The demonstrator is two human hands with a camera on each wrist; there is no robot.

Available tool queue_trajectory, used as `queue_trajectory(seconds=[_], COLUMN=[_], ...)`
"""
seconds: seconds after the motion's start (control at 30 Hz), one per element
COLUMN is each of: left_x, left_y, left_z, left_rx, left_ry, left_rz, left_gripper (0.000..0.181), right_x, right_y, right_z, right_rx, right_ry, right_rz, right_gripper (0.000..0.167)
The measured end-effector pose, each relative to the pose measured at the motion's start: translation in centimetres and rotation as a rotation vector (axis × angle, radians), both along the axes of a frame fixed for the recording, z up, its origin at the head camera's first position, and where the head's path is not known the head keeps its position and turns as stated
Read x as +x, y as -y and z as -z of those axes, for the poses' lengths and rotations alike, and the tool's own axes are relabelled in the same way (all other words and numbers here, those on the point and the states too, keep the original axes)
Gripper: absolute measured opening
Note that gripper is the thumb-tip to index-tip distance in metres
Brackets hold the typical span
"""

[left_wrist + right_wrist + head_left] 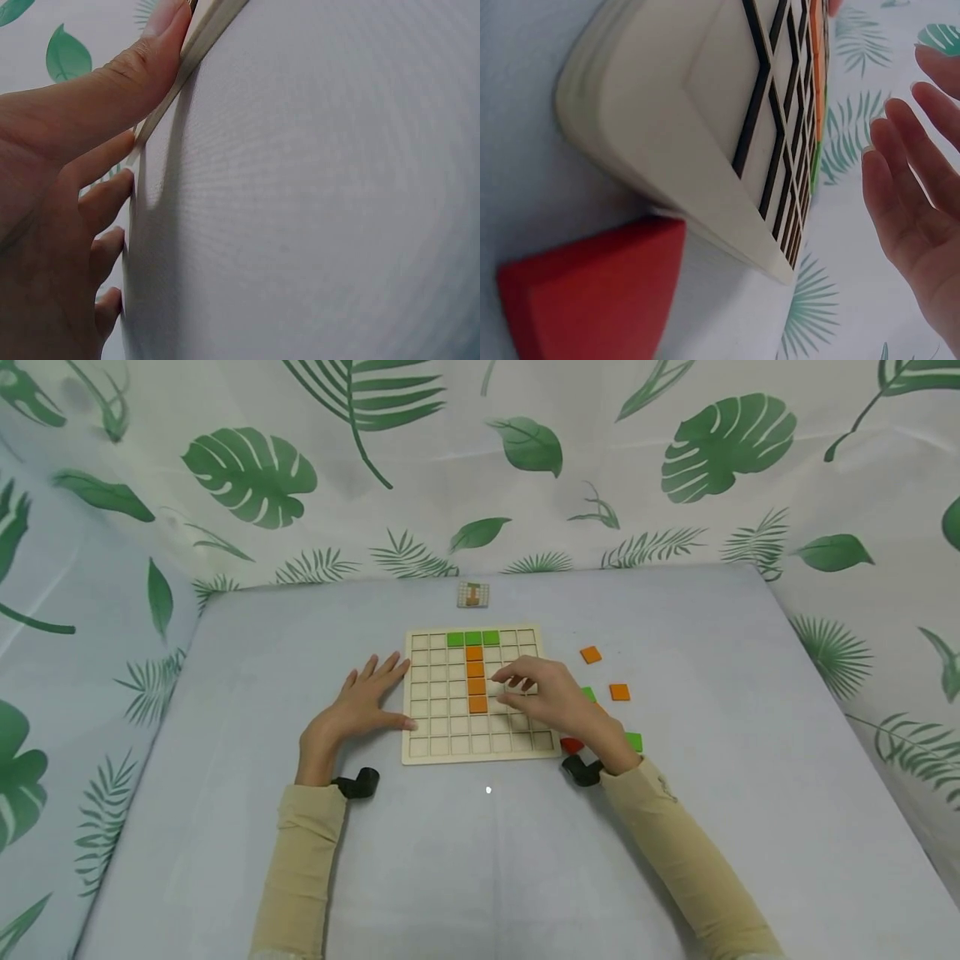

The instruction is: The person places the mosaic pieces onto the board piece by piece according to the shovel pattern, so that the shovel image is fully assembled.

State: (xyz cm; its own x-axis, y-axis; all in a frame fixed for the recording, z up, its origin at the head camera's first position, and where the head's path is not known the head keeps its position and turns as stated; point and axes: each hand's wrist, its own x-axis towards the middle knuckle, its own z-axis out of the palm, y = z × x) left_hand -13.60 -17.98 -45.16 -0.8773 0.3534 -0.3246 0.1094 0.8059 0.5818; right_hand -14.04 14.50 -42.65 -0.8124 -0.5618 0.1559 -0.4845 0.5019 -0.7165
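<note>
A pale wooden grid board lies on the table. Three green tiles fill part of its far row, and several orange tiles run down in a column from the middle one. My left hand rests at the board's left edge, fingers spread, thumb against the rim. Above the right half of the board hovers my right hand, its fingers slightly bent. The right wrist view shows a gap between thumb and fingers, and no tile in them.
Loose tiles lie right of the board: an orange tile, another orange tile, a green tile and a red piece by the near right corner. Behind the board sits a small patterned card. Leaf-print cloth hangs around the table.
</note>
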Motion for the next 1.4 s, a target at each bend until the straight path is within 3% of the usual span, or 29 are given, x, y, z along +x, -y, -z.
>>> queue_trajectory(seconds=[0.5, 1.4], left_x=[0.0, 0.0], left_y=[0.1, 0.2], left_z=[0.0, -0.3], left_rx=[-0.013, 0.005], left_ry=[-0.001, 0.01], left_rz=[0.005, 0.002], left_gripper=[0.107, 0.107], right_x=[-0.6, -1.9], right_y=[-1.8, -7.5], right_z=[-0.4, -2.7], right_rx=[0.031, 0.143], right_ry=[0.027, 0.094], right_rz=[0.046, 0.291], right_gripper=[0.028, 0.032])
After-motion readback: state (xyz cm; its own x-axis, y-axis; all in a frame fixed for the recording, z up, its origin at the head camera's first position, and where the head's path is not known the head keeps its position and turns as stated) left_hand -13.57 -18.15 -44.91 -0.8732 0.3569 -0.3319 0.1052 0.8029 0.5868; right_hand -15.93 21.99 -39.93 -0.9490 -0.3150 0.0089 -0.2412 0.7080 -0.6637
